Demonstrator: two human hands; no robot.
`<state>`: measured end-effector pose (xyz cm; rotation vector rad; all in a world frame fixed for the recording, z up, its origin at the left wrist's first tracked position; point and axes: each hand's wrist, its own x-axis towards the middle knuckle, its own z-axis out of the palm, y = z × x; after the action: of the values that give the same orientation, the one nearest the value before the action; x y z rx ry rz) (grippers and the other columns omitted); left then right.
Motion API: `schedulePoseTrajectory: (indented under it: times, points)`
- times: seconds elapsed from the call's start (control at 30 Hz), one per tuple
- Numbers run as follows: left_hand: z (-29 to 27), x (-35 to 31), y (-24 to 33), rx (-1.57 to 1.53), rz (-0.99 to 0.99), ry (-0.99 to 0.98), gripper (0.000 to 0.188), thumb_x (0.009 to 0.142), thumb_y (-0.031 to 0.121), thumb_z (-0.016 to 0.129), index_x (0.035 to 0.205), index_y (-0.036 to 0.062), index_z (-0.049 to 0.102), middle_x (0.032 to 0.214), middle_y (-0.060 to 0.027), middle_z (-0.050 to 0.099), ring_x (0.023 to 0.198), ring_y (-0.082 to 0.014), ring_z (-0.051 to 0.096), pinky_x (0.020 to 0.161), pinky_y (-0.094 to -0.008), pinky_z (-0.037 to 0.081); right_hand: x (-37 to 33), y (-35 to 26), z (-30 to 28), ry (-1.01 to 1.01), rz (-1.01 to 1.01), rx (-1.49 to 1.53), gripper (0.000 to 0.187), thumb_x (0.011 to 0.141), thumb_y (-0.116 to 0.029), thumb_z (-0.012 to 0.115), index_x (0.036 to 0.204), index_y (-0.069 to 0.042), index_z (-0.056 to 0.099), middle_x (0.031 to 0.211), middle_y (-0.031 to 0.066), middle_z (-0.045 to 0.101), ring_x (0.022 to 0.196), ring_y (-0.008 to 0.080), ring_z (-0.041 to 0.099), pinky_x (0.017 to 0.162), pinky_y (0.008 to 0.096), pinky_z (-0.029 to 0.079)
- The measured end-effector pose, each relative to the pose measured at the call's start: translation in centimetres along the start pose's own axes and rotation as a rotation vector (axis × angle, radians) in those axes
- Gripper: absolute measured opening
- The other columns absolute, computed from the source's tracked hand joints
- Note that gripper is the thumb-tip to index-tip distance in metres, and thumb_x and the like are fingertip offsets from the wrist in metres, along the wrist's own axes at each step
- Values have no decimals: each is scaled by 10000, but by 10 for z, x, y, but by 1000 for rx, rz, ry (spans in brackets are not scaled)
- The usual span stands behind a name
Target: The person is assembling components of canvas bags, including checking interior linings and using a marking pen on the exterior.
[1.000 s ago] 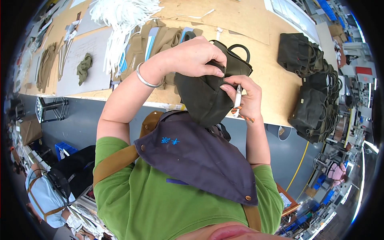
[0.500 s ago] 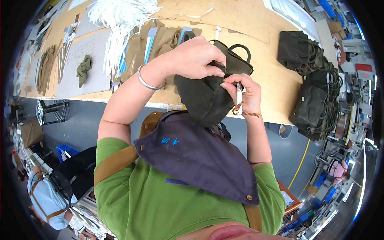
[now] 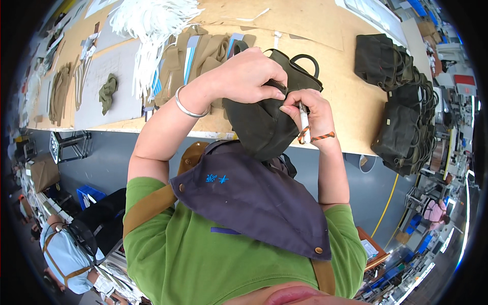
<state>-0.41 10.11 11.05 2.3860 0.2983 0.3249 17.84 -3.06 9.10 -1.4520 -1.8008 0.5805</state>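
Note:
A dark olive-black fabric bag [image 3: 262, 129] with loop handles is held over the near edge of the table. My left hand [image 3: 249, 76] is closed on its upper edge, thumb and fingers pinching beside a dark zipper [image 3: 277, 83]. From the other side, my right hand [image 3: 312, 112] pinches the bag's cloth between thumb and forefinger. Tucked in that same hand is a slim white tool [image 3: 304, 119]; its working end is hidden. An orange-and-black cord [image 3: 323, 136] loops around the tool and my right wrist. The bag's inside cannot be seen.
Several finished-looking dark bags [image 3: 401, 122] are stacked at the table's right. Brown straps [image 3: 203, 53] and a heap of white strips [image 3: 155, 20] lie at the left, near a crumpled green cloth [image 3: 108, 94]. A bin [image 3: 362, 161] stands below the table edge.
Both hands keep their pinch on the bag. The right hand and forearm have shifted slightly to the right, and the whole view has moved a little.

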Motion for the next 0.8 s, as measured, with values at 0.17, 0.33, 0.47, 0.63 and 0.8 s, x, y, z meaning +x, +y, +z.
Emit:
schedulePoseTrajectory:
  times: [0.17,0.33,0.47,0.63,0.8]
  points:
    - [-7,-2,-1,-30,-57,-37,170,831,235,716,858,71,685,704,-49,594,686,-258,512,791,-362,352,-7,-3,6,81,116,167,218,732,-128,818,877,-92,659,732,35,634,694,228,582,691,344,454]
    - [-9,0,-1,-16,-64,-70,165,831,230,715,857,70,684,709,-48,596,687,-256,517,787,-369,354,-6,-1,10,123,-19,43,213,729,-162,824,854,-93,666,714,35,618,682,233,579,680,345,451]
    - [-6,3,0,-8,-37,-60,165,824,222,716,851,63,680,711,-53,601,688,-255,535,770,-367,355,-1,-3,13,142,-130,-128,180,734,-168,810,797,-91,660,677,35,587,667,243,563,693,346,441]
    - [-2,8,0,-43,-78,-101,171,822,223,715,858,61,674,727,-60,602,703,-251,554,757,-358,348,-4,2,18,150,-97,-131,165,735,-151,801,772,-94,650,677,33,591,686,243,571,724,345,440]
    - [-5,4,1,0,-77,-83,157,830,222,713,868,76,672,746,-45,604,747,-229,555,780,-361,333,-10,2,16,217,9,43,197,722,-142,823,838,-103,669,734,16,630,712,216,588,745,319,450]
